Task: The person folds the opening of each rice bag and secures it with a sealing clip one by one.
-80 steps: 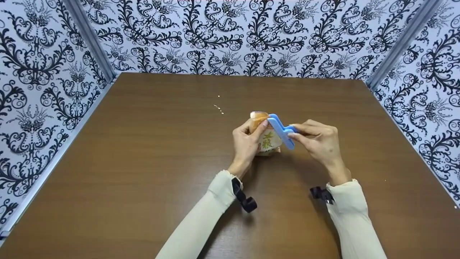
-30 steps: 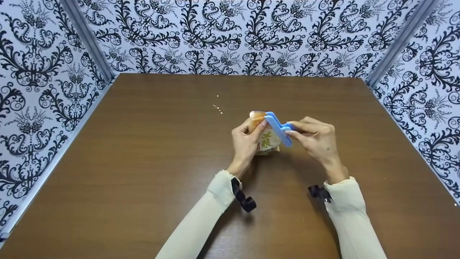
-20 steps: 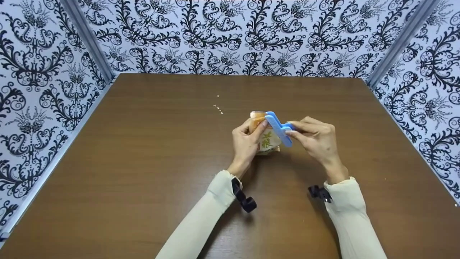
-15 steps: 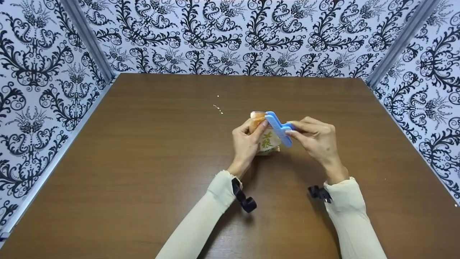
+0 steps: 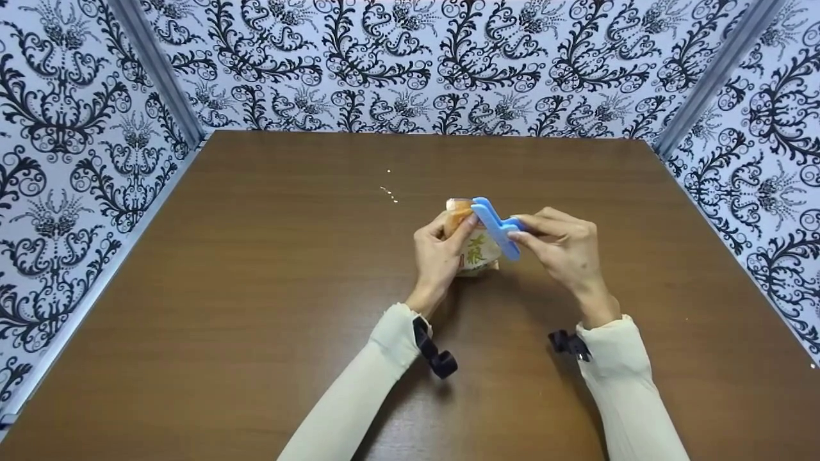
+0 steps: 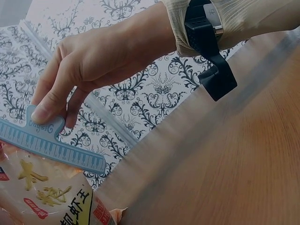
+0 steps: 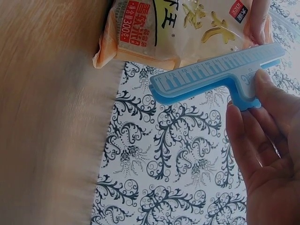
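In the head view my left hand point(image 5: 435, 256) pinches the upper left edge of an orange-and-cream printed plastic food bag point(image 5: 476, 251). My right hand point(image 5: 567, 250) squeezes the tabs of a blue bag clip point(image 5: 496, 228) between thumb and fingers. The clip slants along the bag's upper right edge, its upper end by my left thumb. In the left wrist view the right hand point(image 6: 89, 68) holds the clip point(image 6: 56, 149) over the bag point(image 6: 40, 187). The right wrist view shows the clip point(image 7: 211, 72) slightly parted along the bag point(image 7: 176, 33); whether the bag's edge lies between its bars, I cannot tell.
Both hands are above a brown wooden table point(image 5: 256, 269). Small white crumbs point(image 5: 389, 193) lie on it, beyond the bag. Patterned wallpaper panels point(image 5: 410, 64) stand at the back and both sides. Black camera mounts point(image 5: 439, 358) sit on the wrists.
Compared with the oldest frame, my right hand and the clip are slightly further left and up, nearer my left thumb. The bag and left hand have hardly moved. The last second shows almost no motion.
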Demonstrator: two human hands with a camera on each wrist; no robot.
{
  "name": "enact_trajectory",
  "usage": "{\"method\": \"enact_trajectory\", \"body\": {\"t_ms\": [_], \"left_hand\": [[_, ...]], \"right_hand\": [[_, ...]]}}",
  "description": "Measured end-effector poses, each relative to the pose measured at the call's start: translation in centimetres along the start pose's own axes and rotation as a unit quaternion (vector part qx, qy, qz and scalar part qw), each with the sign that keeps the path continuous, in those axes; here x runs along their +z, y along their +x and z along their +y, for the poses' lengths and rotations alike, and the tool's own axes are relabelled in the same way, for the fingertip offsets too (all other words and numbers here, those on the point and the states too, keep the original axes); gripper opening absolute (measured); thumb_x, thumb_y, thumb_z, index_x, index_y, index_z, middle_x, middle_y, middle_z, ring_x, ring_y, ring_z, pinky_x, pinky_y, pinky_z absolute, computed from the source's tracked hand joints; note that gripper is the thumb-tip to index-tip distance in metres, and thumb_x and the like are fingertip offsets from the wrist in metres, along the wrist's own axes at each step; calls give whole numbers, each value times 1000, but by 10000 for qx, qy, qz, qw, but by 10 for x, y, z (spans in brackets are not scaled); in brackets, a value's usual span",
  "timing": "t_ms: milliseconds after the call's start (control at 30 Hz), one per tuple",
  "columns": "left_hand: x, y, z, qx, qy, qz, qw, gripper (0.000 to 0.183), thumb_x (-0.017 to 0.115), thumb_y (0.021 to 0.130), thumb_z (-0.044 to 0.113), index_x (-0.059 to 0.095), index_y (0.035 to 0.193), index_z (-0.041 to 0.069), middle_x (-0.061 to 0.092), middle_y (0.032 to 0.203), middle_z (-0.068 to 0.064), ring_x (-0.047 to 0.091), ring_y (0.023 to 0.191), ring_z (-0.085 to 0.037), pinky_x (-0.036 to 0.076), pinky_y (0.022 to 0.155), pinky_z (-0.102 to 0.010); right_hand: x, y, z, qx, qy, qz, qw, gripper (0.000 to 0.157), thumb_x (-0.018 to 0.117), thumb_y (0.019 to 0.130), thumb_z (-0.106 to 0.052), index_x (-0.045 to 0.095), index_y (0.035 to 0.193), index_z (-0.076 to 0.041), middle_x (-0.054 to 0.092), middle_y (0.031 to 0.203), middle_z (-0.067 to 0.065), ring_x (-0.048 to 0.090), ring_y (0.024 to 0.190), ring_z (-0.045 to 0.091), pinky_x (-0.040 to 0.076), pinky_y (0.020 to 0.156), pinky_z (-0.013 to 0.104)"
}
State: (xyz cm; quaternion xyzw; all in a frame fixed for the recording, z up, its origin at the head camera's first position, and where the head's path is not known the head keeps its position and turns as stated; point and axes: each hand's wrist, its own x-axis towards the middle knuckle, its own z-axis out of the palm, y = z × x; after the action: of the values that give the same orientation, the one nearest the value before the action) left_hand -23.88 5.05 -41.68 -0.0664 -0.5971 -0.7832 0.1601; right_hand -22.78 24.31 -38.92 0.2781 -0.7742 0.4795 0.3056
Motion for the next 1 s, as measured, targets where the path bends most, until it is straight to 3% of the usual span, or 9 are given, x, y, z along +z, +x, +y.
{"method": "enact_trajectory", "body": {"t_ms": [367, 633, 1000], "left_hand": [[1, 2, -1, 183, -75, -36, 9998, 13, 80, 89, 4, 78, 93, -8, 77, 96, -17, 69, 77, -5, 57, 70, -23], [1, 1, 0, 190, -59, -19, 9998, 14, 80, 89, 5, 77, 93, -9, 77, 90, -11, 68, 74, -6, 57, 68, -23], [1, 1, 0, 208, -60, -77, 9997, 14, 80, 90, 5, 78, 96, -7, 78, 92, -12, 69, 76, -7, 58, 70, -24]], "right_hand": [[1, 1, -2, -30, -82, 72, 9999, 26, 88, 75, 7, 82, 99, 2, 77, 83, 17, 69, 76, -4, 58, 67, 13], [0, 1, -4, -33, -165, 46, 9998, 27, 88, 75, 7, 81, 101, 2, 77, 85, 16, 69, 78, -6, 58, 68, 14], [1, 1, -2, -108, -88, 97, 9999, 27, 87, 75, 10, 81, 100, 3, 77, 85, 18, 69, 79, -5, 59, 69, 15]]}}
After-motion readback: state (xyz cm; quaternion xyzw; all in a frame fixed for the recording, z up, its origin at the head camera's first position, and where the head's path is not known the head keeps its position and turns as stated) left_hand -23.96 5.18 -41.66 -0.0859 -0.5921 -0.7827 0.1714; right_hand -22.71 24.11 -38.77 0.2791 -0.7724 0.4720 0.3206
